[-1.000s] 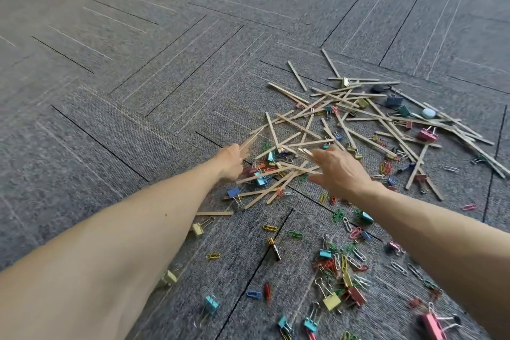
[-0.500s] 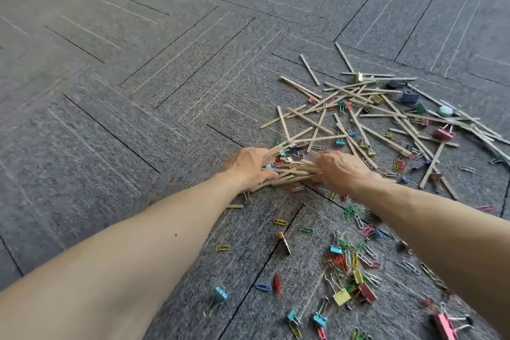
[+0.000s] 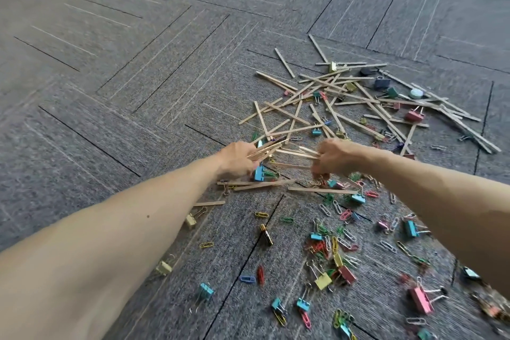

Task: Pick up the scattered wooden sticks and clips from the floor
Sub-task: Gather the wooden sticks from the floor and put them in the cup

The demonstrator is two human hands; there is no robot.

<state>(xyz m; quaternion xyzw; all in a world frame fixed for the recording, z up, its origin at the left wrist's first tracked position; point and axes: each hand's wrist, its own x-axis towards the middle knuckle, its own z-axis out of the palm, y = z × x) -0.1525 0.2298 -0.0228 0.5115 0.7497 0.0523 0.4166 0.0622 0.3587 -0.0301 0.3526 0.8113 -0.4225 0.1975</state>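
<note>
Office-like floor — grey carpet tiles (image 3: 138,91), stationery clips (image 3: 323,280)

Even soft daylight, faint shadows, wide-angle bending at edges, blur lower right corner

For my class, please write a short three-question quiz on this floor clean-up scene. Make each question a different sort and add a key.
1. True or false: the left hand is empty.
2. Which lies on the carpet right beside the left hand? A. blue binder clip B. pair of scissors C. pencil
3. Fill in: seen from the person, the big heap of loose sticks lies ___ the hands (beyond / nearer than).
Key: 1. False: its grip holds a stick bundle, and the right hand holds the other end. 2. A. 3. Beyond.
</note>
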